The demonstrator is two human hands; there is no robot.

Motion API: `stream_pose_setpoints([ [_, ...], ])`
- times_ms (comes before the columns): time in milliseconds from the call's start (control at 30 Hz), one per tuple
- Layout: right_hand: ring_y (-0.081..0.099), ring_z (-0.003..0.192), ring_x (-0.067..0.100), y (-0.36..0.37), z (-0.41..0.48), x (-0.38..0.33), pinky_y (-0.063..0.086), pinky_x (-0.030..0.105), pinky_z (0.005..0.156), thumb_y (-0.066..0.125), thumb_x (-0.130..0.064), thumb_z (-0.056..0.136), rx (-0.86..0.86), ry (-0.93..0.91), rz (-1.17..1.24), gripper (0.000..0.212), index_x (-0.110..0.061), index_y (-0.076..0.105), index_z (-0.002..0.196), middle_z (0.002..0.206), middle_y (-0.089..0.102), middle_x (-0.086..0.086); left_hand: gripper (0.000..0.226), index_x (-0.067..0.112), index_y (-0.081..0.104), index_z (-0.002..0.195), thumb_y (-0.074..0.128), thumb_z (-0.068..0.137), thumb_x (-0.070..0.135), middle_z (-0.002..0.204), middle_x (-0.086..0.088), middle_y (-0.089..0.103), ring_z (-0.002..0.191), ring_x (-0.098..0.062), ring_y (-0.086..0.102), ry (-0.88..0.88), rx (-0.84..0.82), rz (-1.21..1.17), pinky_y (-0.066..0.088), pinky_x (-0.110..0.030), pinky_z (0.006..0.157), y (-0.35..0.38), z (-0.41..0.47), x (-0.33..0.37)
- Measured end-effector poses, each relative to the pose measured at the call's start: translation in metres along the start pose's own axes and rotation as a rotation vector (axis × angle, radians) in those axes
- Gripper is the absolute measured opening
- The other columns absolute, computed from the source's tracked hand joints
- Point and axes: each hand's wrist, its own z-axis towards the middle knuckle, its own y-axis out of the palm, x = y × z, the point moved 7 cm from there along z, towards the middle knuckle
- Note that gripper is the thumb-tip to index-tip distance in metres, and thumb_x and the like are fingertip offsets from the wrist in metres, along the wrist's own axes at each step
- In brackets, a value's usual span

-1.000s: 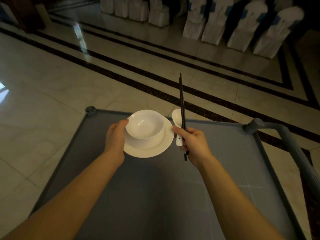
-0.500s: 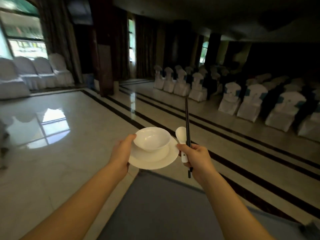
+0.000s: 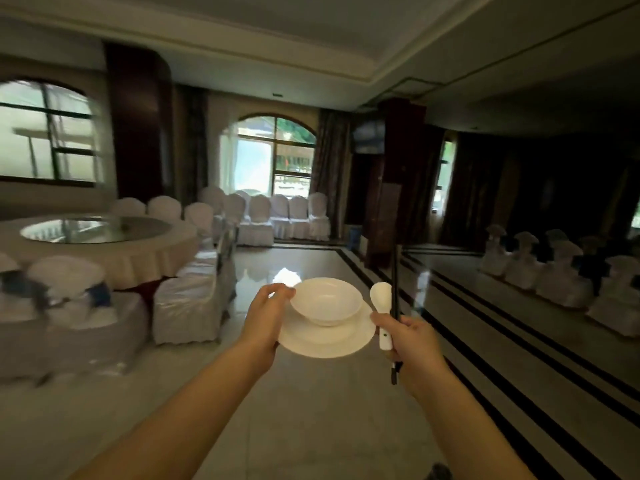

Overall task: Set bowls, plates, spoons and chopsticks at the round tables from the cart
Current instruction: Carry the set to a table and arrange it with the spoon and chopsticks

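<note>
My left hand [image 3: 266, 317] grips the left rim of a white plate [image 3: 332, 339], thumb against the white bowl [image 3: 325, 299] that sits on it. My right hand [image 3: 412, 341] holds a white spoon [image 3: 381, 301] and dark chopsticks [image 3: 396, 282] together, both pointing upward. Both hands are held out at chest height over the floor. A round table [image 3: 138, 251] with a cream cloth and a glass turntable stands at the left.
White-covered chairs [image 3: 194, 292] ring the round table, the nearest ones at the lower left. More covered chairs [image 3: 284, 216] line the far wall under an arched window, and others [image 3: 554, 271] stand in the dark right side. Polished floor lies ahead.
The view has swung left and up from the grey cart to the room; the cart is out of sight and the round table has come into view. Both hands keep their hold.
</note>
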Motion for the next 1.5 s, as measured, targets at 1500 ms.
stream_pose_setpoints([
  [1500,0.049,0.052,0.018,1.382,-0.033,0.094,0.035,0.022,0.039,0.075,-0.012,0.084,-1.379,0.052,0.043,0.012,-0.007,0.068,0.076,0.061,0.057,0.006,0.051,0.010,0.056,0.127,0.064,0.083,0.033,0.121,-0.020,0.060,0.105,-0.038,0.062,0.203,1.439,-0.069,0.054,-0.047,0.089,-1.092,0.303,0.260],
])
